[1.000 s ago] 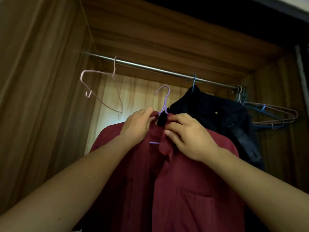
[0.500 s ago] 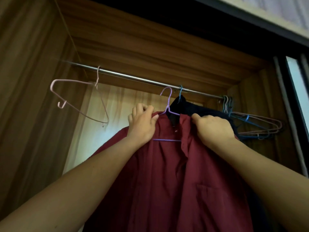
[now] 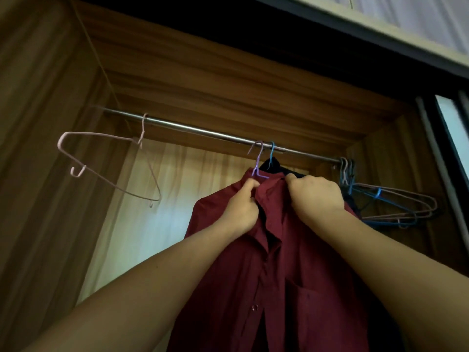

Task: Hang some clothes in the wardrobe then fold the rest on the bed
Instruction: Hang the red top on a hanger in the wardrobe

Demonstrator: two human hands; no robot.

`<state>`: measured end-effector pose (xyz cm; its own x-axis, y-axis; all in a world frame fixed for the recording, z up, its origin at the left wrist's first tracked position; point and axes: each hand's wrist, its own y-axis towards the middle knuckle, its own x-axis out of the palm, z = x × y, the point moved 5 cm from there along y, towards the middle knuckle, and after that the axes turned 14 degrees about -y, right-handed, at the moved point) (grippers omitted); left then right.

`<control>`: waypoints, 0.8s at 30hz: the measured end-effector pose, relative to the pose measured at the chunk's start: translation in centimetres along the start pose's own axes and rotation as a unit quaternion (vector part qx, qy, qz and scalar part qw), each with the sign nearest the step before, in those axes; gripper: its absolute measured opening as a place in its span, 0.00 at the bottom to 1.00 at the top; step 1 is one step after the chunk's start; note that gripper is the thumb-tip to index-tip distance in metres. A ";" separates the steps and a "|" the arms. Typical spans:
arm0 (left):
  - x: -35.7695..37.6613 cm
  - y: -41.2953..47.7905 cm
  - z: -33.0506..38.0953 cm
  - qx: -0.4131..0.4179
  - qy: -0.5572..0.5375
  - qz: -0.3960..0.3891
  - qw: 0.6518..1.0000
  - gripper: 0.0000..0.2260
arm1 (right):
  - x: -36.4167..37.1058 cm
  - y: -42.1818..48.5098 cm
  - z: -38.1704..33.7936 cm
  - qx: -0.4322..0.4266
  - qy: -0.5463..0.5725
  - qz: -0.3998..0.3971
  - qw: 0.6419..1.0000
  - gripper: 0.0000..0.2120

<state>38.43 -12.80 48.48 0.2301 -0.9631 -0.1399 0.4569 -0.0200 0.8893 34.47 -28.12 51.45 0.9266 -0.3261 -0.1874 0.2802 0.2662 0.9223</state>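
A dark red button shirt (image 3: 291, 275) hangs on a purple wire hanger (image 3: 257, 161), whose hook sits at the steel wardrobe rail (image 3: 203, 132). My left hand (image 3: 241, 207) grips the shirt's collar on the left side. My right hand (image 3: 314, 196) grips the collar and shoulder on the right. Just behind the red shirt a dark garment (image 3: 272, 165) hangs on a blue hanger (image 3: 272, 148); most of it is hidden.
An empty pink hanger (image 3: 106, 161) hangs on the rail at the left. Several empty pink and blue hangers (image 3: 390, 204) bunch at the right end. Wooden wardrobe walls (image 3: 50, 174) close in on both sides, with a dark door frame (image 3: 431, 128) at right.
Both hands have lifted the red shirt upward, and the purple hanger's hook has risen from below the rail to the rail, beside the blue hanger.
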 end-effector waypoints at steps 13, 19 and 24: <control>-1.2 4.0 -0.9 0.017 0.067 0.119 0.990 0.05 | 0.0 4.9 -0.3 0.038 -0.011 0.033 0.999 0.12; -1.7 6.2 0.0 0.047 0.094 0.129 0.986 0.06 | -0.5 7.9 -0.5 0.060 -0.034 0.017 0.997 0.14; -2.3 7.2 -1.6 0.026 0.106 0.118 0.987 0.05 | 0.4 9.4 -1.9 0.033 -0.045 0.001 0.998 0.16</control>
<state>42.55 -10.32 54.56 0.5023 -0.8647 -0.0086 0.3261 0.1802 0.9280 37.98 -24.06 59.45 0.9000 -0.4062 -0.1580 0.2591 0.2069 0.9434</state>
